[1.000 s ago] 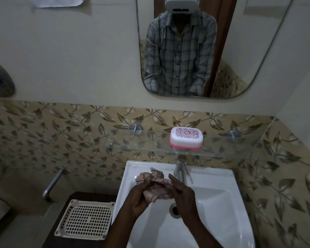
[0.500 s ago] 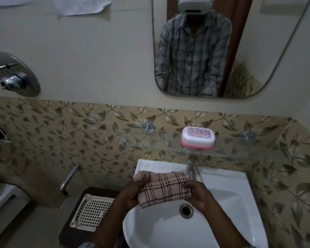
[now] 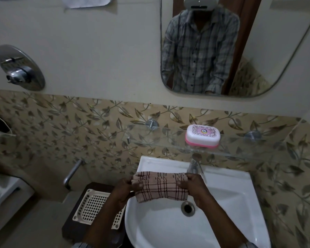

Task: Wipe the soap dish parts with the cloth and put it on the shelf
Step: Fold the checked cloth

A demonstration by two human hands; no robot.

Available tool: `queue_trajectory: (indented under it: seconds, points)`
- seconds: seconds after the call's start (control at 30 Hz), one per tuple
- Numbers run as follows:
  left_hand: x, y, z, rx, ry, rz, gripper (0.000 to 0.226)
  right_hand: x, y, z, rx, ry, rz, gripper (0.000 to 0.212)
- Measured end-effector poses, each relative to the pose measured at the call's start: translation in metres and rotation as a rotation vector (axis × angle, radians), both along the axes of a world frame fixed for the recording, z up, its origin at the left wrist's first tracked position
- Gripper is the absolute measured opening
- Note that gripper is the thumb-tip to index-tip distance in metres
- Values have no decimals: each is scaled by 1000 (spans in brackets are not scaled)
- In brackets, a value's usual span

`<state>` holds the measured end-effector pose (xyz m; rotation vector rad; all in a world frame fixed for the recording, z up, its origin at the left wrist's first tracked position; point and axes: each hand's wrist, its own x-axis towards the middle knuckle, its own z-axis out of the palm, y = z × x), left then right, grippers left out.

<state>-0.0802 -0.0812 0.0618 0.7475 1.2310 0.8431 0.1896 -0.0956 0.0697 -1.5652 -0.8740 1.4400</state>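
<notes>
A pink checked cloth point(image 3: 161, 187) is stretched flat between my two hands over the white basin. My left hand point(image 3: 123, 188) pinches its left edge and my right hand point(image 3: 191, 185) pinches its right edge. The soap dish point(image 3: 202, 136), a white lid with a printed label on a pink base, sits closed on the glass shelf point(image 3: 168, 142) above the tap, well above and apart from both hands.
A white basin point(image 3: 222, 203) with a metal drain point(image 3: 187, 208) lies below the cloth, with a steel tap point(image 3: 193, 165) at its back. A white perforated tray point(image 3: 95, 206) rests on a dark stand to the left. A mirror point(image 3: 276, 42) hangs above.
The cloth was bunched between my hands a second ago; it is now spread out flat and held by both side edges. The view has shifted left.
</notes>
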Motion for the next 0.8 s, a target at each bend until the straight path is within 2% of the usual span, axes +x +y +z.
queue_trajectory:
  seconds: [0.17,0.27,0.33,0.4,0.47,0.57,0.67,0.8]
  points:
    - [5,-6,6,17,-228,26,32,-10,-2,7,135,14,1,14]
    - [14,-12,6,-18,-248,4,35,-20,-2,0,83,2,-94,14]
    - [12,-15,4,-42,-215,-43,31,-26,-1,-6,33,-1,-135,14]
    - [-2,-18,4,-66,-130,-91,39,-30,0,-9,-20,-9,-122,12]
    - [-24,-17,2,-79,-80,-118,45,-36,2,-11,-56,0,-41,13]
    - [-61,-8,-4,-153,0,-51,43,-59,5,-16,-86,63,55,18]
    - [-91,5,0,-236,69,-66,42,-90,9,-20,-150,91,-11,15]
    - [-134,29,18,-189,160,-81,46,-140,21,-20,-166,129,-77,16]
